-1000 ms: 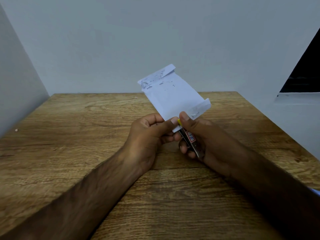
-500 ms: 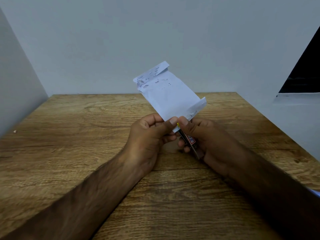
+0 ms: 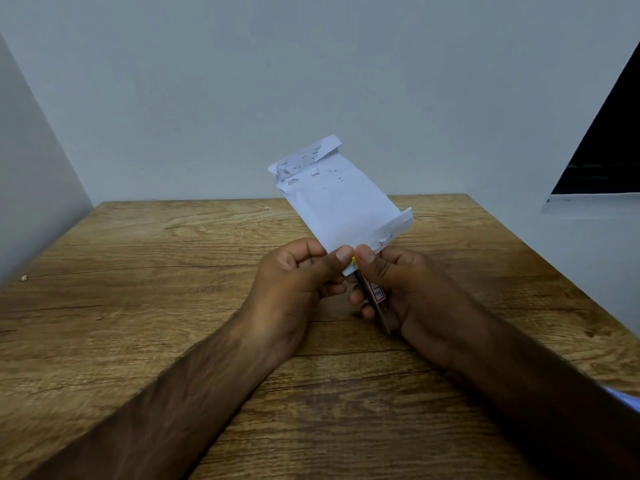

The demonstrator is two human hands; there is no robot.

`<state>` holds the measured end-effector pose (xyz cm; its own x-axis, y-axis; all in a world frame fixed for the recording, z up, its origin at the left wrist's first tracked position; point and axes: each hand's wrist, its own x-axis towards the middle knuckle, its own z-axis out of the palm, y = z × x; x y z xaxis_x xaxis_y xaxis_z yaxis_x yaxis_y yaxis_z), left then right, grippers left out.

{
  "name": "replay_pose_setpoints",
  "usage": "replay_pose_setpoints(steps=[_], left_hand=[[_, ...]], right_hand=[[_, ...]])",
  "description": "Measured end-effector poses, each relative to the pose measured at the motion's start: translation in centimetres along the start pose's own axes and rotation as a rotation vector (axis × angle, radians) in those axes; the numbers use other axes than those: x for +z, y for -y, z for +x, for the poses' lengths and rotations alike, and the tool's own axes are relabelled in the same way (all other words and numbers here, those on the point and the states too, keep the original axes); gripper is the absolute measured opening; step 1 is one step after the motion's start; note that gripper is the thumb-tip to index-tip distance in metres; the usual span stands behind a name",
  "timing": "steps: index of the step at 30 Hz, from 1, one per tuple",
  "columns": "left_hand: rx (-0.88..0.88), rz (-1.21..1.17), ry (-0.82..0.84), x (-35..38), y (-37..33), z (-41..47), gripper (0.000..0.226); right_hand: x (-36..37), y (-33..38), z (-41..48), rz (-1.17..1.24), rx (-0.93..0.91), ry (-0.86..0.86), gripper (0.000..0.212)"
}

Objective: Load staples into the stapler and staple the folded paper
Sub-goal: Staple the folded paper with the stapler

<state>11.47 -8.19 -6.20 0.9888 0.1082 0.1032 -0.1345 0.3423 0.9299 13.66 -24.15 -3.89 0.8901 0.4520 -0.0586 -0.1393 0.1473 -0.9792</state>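
A white folded paper [image 3: 341, 202] stands tilted in the air above the table, with folded flaps at its top and right edges and several staple marks along the top flap. My left hand [image 3: 294, 285] pinches its lower corner between thumb and fingers. My right hand [image 3: 412, 296] grips a small dark stapler [image 3: 375, 299] with a yellow tip and a red-and-white label. The stapler's nose meets the paper's lower edge right under my right thumb. Much of the stapler is hidden in my palm.
A wooden table [image 3: 173, 306] lies under both forearms, boxed in by pale walls at the left, back and right. A tiny pale scrap [image 3: 23, 278] sits near the left wall. A dark opening [image 3: 609, 147] shows at the upper right.
The paper swayed slightly left, then back right and upright. My right thumb stays pressed on the stapler's nose at the paper's lower edge; both hands keep their grips.
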Motion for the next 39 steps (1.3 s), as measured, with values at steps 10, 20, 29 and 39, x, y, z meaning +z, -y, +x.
replay_pose_setpoints(steps=[10,20,29,39], left_hand=[[-0.066,-0.037,0.219,1.1,-0.5,-0.7,0.043],[-0.045,-0.001,0.244,1.2,0.2,-0.9,0.038],[-0.029,-0.013,0.178,1.3,0.4,-1.0,0.035],[-0.024,-0.003,0.167,1.4,0.4,-0.9,0.031]], right_hand=[[0.2,-0.1,0.0,0.072,-0.033,-0.011,0.048],[0.5,-0.7,0.0,0.053,-0.016,-0.07,0.049],[0.6,-0.8,0.1,0.037,-0.037,-0.079,0.044],[0.7,-0.9,0.3,0.025,-0.025,-0.111,0.019]])
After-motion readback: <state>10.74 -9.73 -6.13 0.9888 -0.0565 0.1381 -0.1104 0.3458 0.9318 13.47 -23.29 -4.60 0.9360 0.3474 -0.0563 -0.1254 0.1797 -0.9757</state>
